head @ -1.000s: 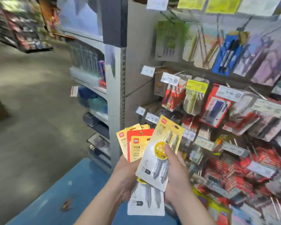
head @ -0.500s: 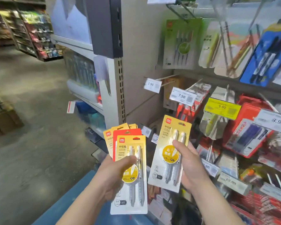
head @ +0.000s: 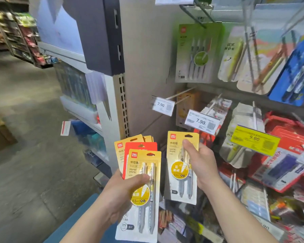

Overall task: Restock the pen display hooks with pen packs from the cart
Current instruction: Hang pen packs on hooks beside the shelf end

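My left hand (head: pixel 123 193) grips a fanned stack of pen packs (head: pixel 144 165), yellow ones with a red one between; the front card shows two grey pens. My right hand (head: pixel 198 163) holds a single yellow pen pack (head: pixel 177 172) upright, thumb across its face, just right of the stack. Above it juts a display hook (head: pixel 181 94) with a 7.90 price tag (head: pixel 162 106) at its tip and only a yellow-orange pack (head: pixel 186 106) far back on it. The hook beside it has a 7.90 tag (head: pixel 201 122) and red-and-white packs.
The pegboard display (head: pixel 147 67) is crowded with hanging packs: a green pack (head: pixel 197 53), blue packs (head: pixel 295 74), red packs (head: pixel 288 137) behind a yellow 9.90 tag (head: pixel 254 139). A blue cart edge (head: pixel 74 220) lies below my left arm. The aisle floor (head: pixel 25 137) opens to the left.
My right hand has lifted the single yellow pack away from the stack, up and to the right toward the hooks. My view has moved closer to the display.
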A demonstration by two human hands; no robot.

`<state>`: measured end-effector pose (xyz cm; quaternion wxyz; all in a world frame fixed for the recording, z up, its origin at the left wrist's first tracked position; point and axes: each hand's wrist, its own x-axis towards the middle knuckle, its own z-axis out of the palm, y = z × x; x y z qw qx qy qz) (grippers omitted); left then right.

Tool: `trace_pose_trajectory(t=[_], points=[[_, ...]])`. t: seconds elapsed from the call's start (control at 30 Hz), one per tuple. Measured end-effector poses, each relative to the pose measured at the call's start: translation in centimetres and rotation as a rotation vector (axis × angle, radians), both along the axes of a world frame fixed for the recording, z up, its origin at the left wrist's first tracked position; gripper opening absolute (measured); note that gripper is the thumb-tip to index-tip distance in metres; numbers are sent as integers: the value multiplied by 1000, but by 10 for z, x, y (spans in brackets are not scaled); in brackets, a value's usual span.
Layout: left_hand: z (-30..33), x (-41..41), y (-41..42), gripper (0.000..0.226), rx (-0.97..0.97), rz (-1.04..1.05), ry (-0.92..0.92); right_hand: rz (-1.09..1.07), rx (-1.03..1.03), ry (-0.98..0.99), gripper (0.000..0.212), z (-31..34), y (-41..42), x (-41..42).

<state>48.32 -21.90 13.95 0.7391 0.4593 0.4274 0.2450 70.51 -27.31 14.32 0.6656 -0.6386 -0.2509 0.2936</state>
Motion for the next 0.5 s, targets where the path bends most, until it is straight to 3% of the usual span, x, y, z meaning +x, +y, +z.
trace_pose_trajectory(t=[0.13, 0.33, 0.43, 0.5], points=[[3, 0, 3, 55, -9, -29, -25, -10, -39, -125, 11, 10, 26, 5], [6, -3, 10, 52, -4, -49, -33, -81, -125, -275, 47, 32, 63, 4], [8, -2, 13, 52, -10, -36, -44, -81, 14, -366, 13, 39, 80, 1], [10, 0, 14, 53, -16, -34, -56, -45, 27, -345, 14, 40, 88, -1]])
